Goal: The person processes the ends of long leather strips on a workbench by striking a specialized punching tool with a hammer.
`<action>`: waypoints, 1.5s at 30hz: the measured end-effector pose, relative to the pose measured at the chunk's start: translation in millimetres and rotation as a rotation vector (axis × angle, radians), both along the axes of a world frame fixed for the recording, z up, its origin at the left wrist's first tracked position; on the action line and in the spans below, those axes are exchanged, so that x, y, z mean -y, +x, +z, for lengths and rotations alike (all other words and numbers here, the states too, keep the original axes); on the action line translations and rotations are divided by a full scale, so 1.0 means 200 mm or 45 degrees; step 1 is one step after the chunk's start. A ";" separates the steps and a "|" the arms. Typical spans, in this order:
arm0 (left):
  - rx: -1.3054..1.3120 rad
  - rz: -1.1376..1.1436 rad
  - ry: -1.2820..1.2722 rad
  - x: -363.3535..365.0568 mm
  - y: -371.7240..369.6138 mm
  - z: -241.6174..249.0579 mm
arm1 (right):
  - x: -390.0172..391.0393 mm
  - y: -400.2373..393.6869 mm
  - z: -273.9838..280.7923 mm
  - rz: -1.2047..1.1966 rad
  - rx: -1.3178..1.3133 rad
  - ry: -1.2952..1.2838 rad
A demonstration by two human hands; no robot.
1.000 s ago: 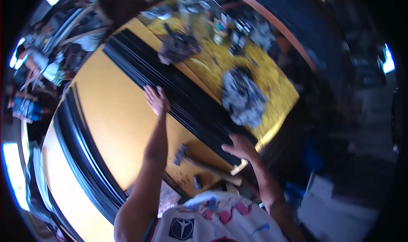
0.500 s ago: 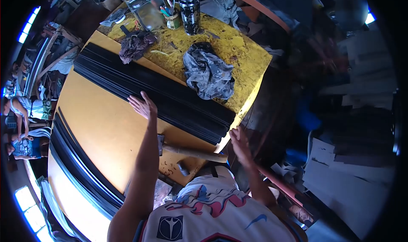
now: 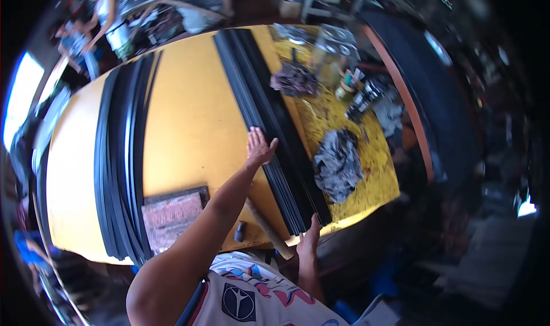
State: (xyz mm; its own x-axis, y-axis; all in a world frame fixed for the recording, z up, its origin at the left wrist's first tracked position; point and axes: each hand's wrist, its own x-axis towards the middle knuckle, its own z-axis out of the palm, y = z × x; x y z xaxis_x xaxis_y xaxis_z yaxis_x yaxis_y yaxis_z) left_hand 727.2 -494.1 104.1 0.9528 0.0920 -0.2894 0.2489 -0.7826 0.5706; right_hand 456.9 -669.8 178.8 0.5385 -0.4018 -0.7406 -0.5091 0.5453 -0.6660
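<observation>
A stack of long black strips lies across the yellow-topped table. My left hand rests on the stack's left side near its middle, fingers spread. At the strips' near end, by the table edge, my right hand touches the end of the stack with its thumb up; its other fingers are partly hidden. A hammer's wooden handle lies just left of the near end. A second bundle of dark strips lies on the left part of the table.
Right of the stack are a grey crumpled cloth, a dark rag, a black bottle and a cup of tools. A reddish block sits near the front edge. Two people are beyond the far left.
The view has turned, so the stack now runs more steeply away. My left hand has come down onto the strips, and my right hand has reached their near end.
</observation>
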 end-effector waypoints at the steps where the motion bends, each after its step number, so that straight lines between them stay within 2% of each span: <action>1: -0.010 0.000 -0.105 -0.05 -0.01 0.07 | 0.00 -0.01 -0.11 -0.144 -0.047 -0.073; 3: 0.215 -0.274 -0.217 -0.19 0.10 -0.20 | 0.04 -0.06 -0.15 -0.053 0.036 -0.087; 5: 0.468 -0.094 -0.541 -0.33 -0.11 0.11 | 0.09 -0.18 -0.23 0.137 0.145 -0.376; 6: 0.558 -0.126 -0.535 -0.43 -0.22 0.24 | 0.12 -0.23 -0.26 0.220 0.171 -0.513; 8: 0.674 -0.115 -0.509 -0.71 -0.48 0.47 | 0.07 -0.17 -0.25 0.274 -0.066 -1.292; 9: 0.698 -0.097 -0.505 -0.86 -0.62 0.53 | -0.01 -0.15 -0.25 0.217 -0.260 -1.956; 11: 0.852 0.111 -0.544 -1.19 -0.88 0.51 | -0.26 -0.14 0.06 0.430 0.396 -1.769; 12: 0.793 0.248 -0.573 -1.36 -1.04 0.53 | -0.41 -0.12 0.11 0.551 0.505 -1.603; 15: 0.797 0.518 -0.293 -1.87 -1.50 0.42 | -0.90 -0.10 0.04 0.820 0.889 -1.144; 16: 0.796 0.633 -0.269 -2.01 -1.64 0.36 | -1.14 -0.12 0.08 0.979 0.920 -1.081; 17: 0.851 0.730 -0.098 -2.13 -1.79 0.27 | -1.36 -0.13 0.12 1.194 0.963 -1.129; 18: 0.865 0.832 -0.046 -2.23 -1.92 0.20 | -1.56 -0.15 0.11 1.370 1.032 -0.945; 19: 0.827 0.865 0.045 -2.31 -2.03 0.18 | -1.75 -0.17 0.10 1.555 1.121 -0.988; 21: 0.792 0.908 0.220 -2.43 -2.20 0.14 | -2.10 -0.22 0.06 1.753 1.122 -0.833; 23: 0.708 0.953 0.143 -2.51 -2.30 0.11 | -2.38 -0.17 -0.01 1.894 1.228 -0.967; 25: 0.741 0.975 0.062 -2.56 -2.33 0.11 | -2.60 -0.06 -0.04 2.012 0.971 -1.325; 27: 0.802 0.896 0.043 -2.59 -2.35 0.11 | -2.76 0.06 -0.18 1.958 0.810 -1.679; 28: 0.825 0.861 0.062 -2.59 -2.36 0.10 | -2.81 0.07 -0.19 1.941 0.820 -1.683; 30: 0.830 0.853 0.021 -2.58 -2.35 0.13 | -2.91 0.09 -0.20 1.889 0.488 -1.957; 31: 0.823 0.852 0.003 -2.57 -2.36 0.13 | -2.95 0.10 -0.22 1.875 0.493 -1.957; 33: 0.808 0.863 -0.042 -2.55 -2.36 0.13 | -3.01 0.14 -0.26 1.743 0.273 -1.687; 34: 0.809 0.853 -0.040 -2.55 -2.35 0.14 | -3.00 0.19 -0.27 1.819 0.225 -1.548; 38: 0.837 0.797 -0.031 -2.58 -2.33 0.11 | -3.03 0.29 -0.40 1.705 0.220 -1.300; 39: 0.856 0.776 -0.048 -2.58 -2.30 0.12 | -3.05 0.33 -0.54 1.650 0.248 -1.075; 41: 0.878 0.735 -0.068 -2.59 -2.25 0.15 | -3.08 0.33 -0.52 1.554 0.204 -0.715; 43: 0.953 0.622 0.047 -2.60 -2.18 0.18 | -3.15 0.28 -0.50 1.494 0.209 -0.947; 45: 0.961 0.550 0.084 -2.61 -2.11 0.21 | -3.16 0.26 -0.45 1.526 0.172 -0.937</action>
State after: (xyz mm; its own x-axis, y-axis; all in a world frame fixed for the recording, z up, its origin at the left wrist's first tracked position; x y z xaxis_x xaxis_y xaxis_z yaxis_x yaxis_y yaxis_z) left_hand 305.8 28.3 145.5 0.7657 0.4841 0.4236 0.1056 -0.7442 0.6596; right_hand 508.6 -37.4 88.6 0.8733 0.0774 -0.4809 -0.3192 -0.6549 -0.6850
